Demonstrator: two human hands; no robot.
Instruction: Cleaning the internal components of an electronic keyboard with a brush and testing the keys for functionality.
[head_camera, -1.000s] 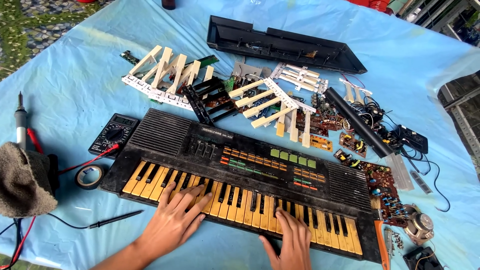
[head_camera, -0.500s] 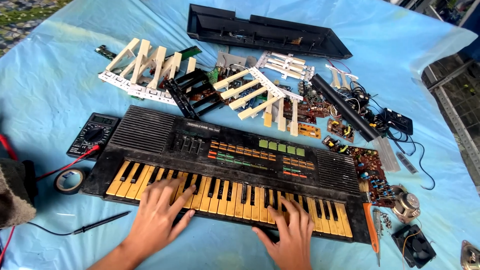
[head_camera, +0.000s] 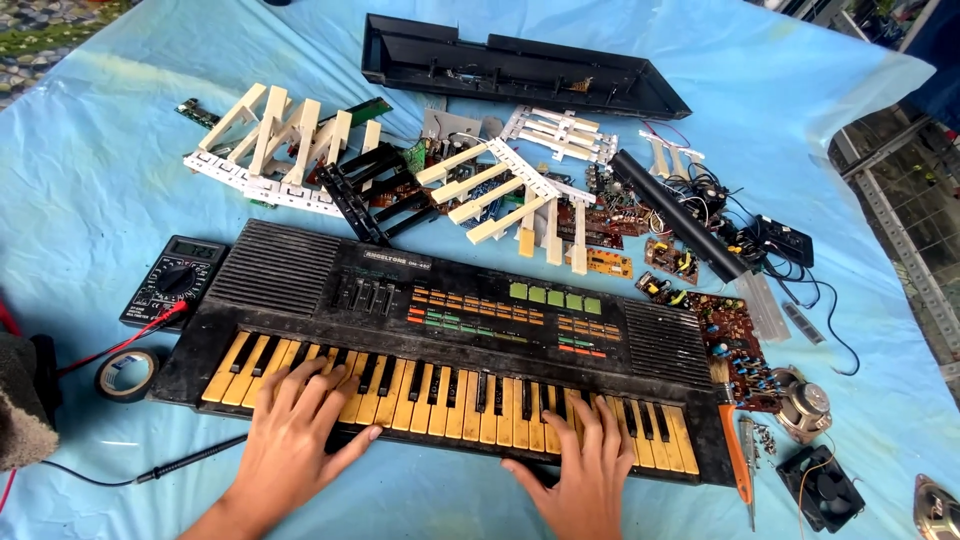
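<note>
Two hands spread flat, nothing grasped | left hand (head_camera: 290, 440), right hand (head_camera: 585, 480) laid on keyboard (head_camera: 450, 340) keys, lower centre | rigid, bulky; best lifted by both ends

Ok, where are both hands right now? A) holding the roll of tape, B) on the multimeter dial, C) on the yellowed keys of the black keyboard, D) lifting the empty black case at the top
C: the left hand and the right hand both lie spread with fingers on the keys of the black keyboard, while the multimeter, the roll of tape and the empty black case lie untouched.
</note>
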